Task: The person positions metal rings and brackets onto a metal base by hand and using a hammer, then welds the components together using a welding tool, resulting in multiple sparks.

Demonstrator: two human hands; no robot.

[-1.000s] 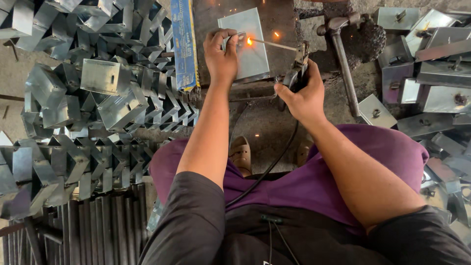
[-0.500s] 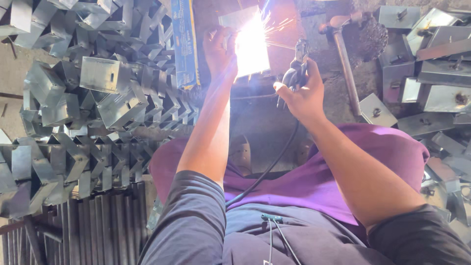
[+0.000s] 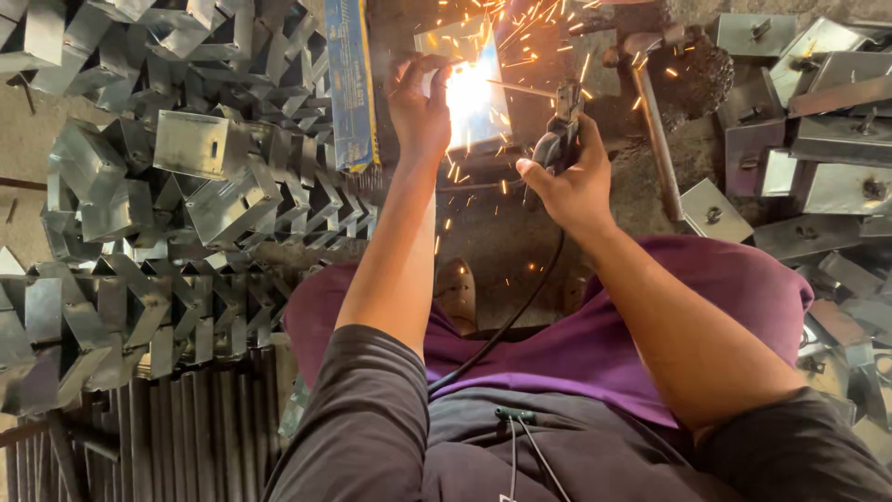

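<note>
Gripping the electrode holder [image 3: 557,139], the right hand [image 3: 571,181] is closed around its handle, and the rod [image 3: 520,89] runs left to a bright arc on the plate [image 3: 460,88]. The left hand [image 3: 418,107] is closed on the plate's left edge, fingers just beside the arc. A black cable [image 3: 506,325] trails from the holder down across the purple trousers [image 3: 650,325].

Risks, as judged: sparks [image 3: 539,37] are flying outward and could burn the bare hands and forearms; the left fingers lie close enough to the arc that a slip of the plate or rod could bring them onto hot metal.

Counts: one holder, one rod, one plate at the arc, one hammer [image 3: 650,121] to the right, one blue packet [image 3: 351,84] to the left. Folded brackets [image 3: 204,195] at left and studded plates [image 3: 818,121] at right lie in heaps too many to count.
</note>
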